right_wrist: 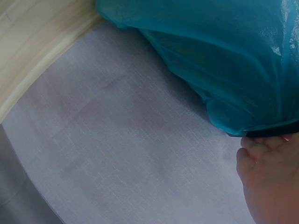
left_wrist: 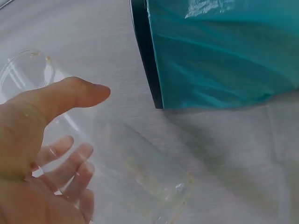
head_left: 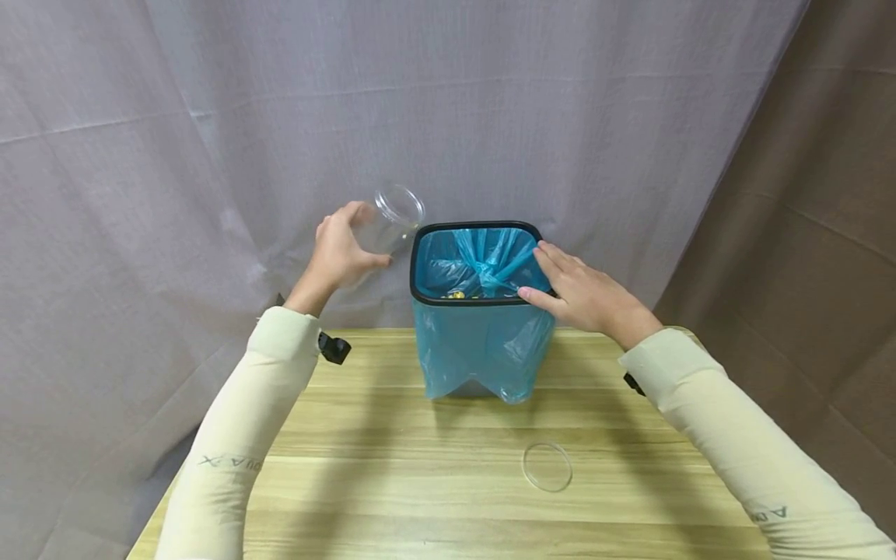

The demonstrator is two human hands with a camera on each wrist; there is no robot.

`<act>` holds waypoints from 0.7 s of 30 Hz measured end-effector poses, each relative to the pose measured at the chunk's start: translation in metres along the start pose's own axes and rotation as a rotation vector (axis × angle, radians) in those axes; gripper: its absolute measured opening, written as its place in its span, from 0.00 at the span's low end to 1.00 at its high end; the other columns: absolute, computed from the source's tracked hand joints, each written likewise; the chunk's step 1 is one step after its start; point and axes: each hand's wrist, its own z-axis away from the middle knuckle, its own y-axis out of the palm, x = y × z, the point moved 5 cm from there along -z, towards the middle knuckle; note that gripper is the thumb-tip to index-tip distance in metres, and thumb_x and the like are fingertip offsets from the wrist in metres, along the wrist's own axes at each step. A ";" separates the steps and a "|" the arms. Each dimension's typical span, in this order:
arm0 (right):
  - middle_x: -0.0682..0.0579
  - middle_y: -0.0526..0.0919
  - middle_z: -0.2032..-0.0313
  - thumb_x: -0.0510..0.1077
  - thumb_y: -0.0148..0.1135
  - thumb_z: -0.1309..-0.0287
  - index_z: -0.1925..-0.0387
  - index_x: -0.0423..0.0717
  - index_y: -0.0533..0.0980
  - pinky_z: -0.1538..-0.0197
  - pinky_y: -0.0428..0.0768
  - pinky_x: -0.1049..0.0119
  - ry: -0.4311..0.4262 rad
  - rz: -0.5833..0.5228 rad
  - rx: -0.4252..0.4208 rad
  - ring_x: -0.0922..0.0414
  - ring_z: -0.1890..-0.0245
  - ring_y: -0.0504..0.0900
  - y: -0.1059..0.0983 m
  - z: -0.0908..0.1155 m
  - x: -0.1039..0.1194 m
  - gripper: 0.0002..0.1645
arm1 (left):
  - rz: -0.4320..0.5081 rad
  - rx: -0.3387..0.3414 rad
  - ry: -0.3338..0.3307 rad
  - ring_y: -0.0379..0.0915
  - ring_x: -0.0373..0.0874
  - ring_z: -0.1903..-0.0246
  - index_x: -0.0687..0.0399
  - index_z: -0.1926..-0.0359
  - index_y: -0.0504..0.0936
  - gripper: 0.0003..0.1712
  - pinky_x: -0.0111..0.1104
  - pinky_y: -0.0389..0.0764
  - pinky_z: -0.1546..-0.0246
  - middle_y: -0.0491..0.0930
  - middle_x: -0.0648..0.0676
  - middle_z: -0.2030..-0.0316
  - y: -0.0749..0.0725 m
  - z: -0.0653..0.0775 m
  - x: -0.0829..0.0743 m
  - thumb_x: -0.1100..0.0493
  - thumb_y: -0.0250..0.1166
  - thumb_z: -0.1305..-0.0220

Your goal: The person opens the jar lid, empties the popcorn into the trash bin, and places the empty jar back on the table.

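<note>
A clear plastic jar (head_left: 399, 205) is tilted beside the bin's left side, its round mouth toward the bin and small yellowish bits near the rim. My left hand (head_left: 343, 247) holds it, thumb on one side and fingers on the other; in the left wrist view the fingers show through the clear wall of the jar (left_wrist: 135, 163). The trash bin (head_left: 479, 302) has a black rim and a blue plastic liner (head_left: 490, 342), knotted inside, with small yellow pieces (head_left: 456, 295) at the bottom. My right hand (head_left: 584, 292) rests on the bin's right rim with fingers extended.
The bin stands on a light wooden table (head_left: 392, 451) near its back edge. A thin clear ring (head_left: 547, 467) lies on the table in front of the bin. A grey curtain (head_left: 448, 101) hangs behind, and a brown curtain (head_left: 805, 233) is at the right.
</note>
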 end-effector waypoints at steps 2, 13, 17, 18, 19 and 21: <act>0.46 0.38 0.23 0.78 0.31 0.38 0.24 0.45 0.38 0.25 0.49 0.42 0.000 -0.004 0.001 0.46 0.22 0.41 0.000 0.000 0.000 0.56 | 0.059 0.009 -0.042 0.69 0.52 0.44 0.52 0.44 0.74 0.42 0.46 0.68 0.39 0.77 0.57 0.43 0.000 0.004 0.006 0.56 0.81 0.64; 0.47 0.37 0.22 0.78 0.31 0.38 0.24 0.46 0.37 0.25 0.49 0.41 0.006 -0.005 0.006 0.46 0.22 0.41 0.000 0.001 -0.002 0.56 | 0.399 0.063 -0.205 0.72 0.47 0.51 0.49 0.43 0.73 0.41 0.37 0.76 0.52 0.75 0.52 0.46 0.010 0.025 0.040 0.56 0.81 0.62; 0.47 0.37 0.22 0.78 0.31 0.38 0.24 0.46 0.37 0.25 0.50 0.41 0.007 -0.005 0.007 0.45 0.22 0.41 0.000 0.001 -0.002 0.56 | 0.488 0.070 -0.221 0.74 0.44 0.50 0.48 0.44 0.74 0.39 0.36 0.75 0.49 0.78 0.52 0.48 0.017 0.037 0.051 0.56 0.81 0.60; 0.47 0.37 0.22 0.78 0.31 0.38 0.24 0.46 0.36 0.25 0.50 0.41 0.007 -0.007 0.009 0.45 0.22 0.41 0.000 0.001 -0.002 0.56 | 0.511 0.069 -0.222 0.74 0.44 0.49 0.47 0.44 0.74 0.39 0.37 0.75 0.47 0.78 0.52 0.47 0.020 0.041 0.054 0.57 0.80 0.60; 0.47 0.36 0.22 0.78 0.31 0.38 0.24 0.46 0.37 0.25 0.50 0.41 0.006 -0.010 0.009 0.45 0.22 0.41 0.000 0.001 -0.001 0.56 | 0.533 0.068 -0.223 0.73 0.44 0.46 0.47 0.44 0.74 0.39 0.39 0.74 0.44 0.78 0.52 0.47 0.022 0.044 0.057 0.57 0.80 0.60; 0.47 0.36 0.22 0.78 0.31 0.38 0.24 0.46 0.36 0.26 0.50 0.41 0.009 -0.014 0.011 0.44 0.23 0.41 -0.001 0.001 -0.002 0.56 | 0.567 0.063 -0.221 0.72 0.43 0.44 0.46 0.44 0.74 0.38 0.40 0.71 0.40 0.78 0.50 0.45 0.029 0.051 0.062 0.57 0.80 0.59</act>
